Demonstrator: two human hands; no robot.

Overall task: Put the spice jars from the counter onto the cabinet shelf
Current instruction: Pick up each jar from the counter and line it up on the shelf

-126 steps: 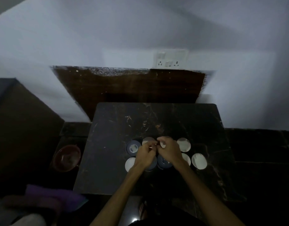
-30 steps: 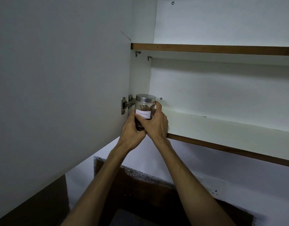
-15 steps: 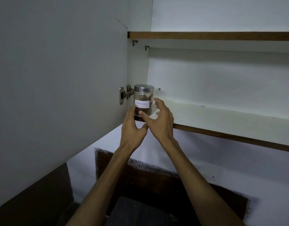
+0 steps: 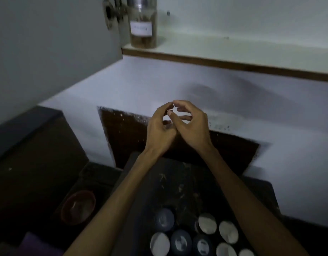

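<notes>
A glass spice jar (image 4: 143, 24) with a metal lid and a white label stands at the left end of the white cabinet shelf (image 4: 233, 50), beside the hinge. My left hand (image 4: 159, 130) and my right hand (image 4: 191, 124) hang side by side in mid-air below the shelf and above the counter, fingers loosely curled, empty. Several spice jars (image 4: 196, 237) with pale and dark lids cluster on the dark counter (image 4: 178, 182) at the bottom, between my forearms.
The open cabinet door (image 4: 48, 43) fills the upper left. A brown bowl (image 4: 78, 206) sits low at the left of the counter, with a purple cloth (image 4: 39, 244) in the bottom left corner. A dark panel (image 4: 126, 137) covers the wall behind the counter.
Both hands have let go of the labelled jar, which stays on the shelf, and have dropped down toward the counter. The view has tilted down, bringing the counter jars into sight.
</notes>
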